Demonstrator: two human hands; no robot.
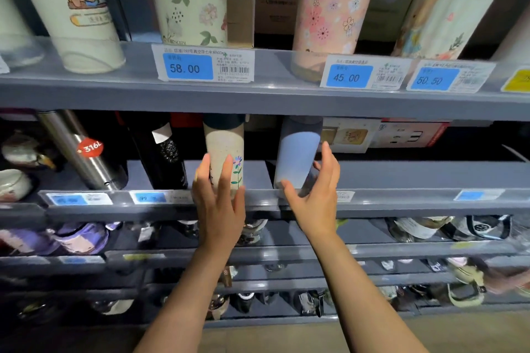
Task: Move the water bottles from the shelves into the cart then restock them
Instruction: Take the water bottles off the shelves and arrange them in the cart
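Observation:
On the second grey shelf [401, 175] stand a beige speckled bottle with a painted flower [223, 146] and a pale blue bottle [298, 155], both upright. My left hand [219, 198] reaches up in front of the beige bottle, fingers straight and touching its lower part. My right hand [315, 195] cups around the base of the blue bottle, thumb at its front left and fingers spread at its right, not closed on it. The tops of both bottles are hidden behind the shelf above.
A steel bottle with a red sticker [83, 152] and a black bottle [163, 155] stand left of the beige one. The top shelf [272, 94] carries several tall patterned tumblers [189, 0] behind price tags. Lower shelves hold more bottles and cups. No cart is in view.

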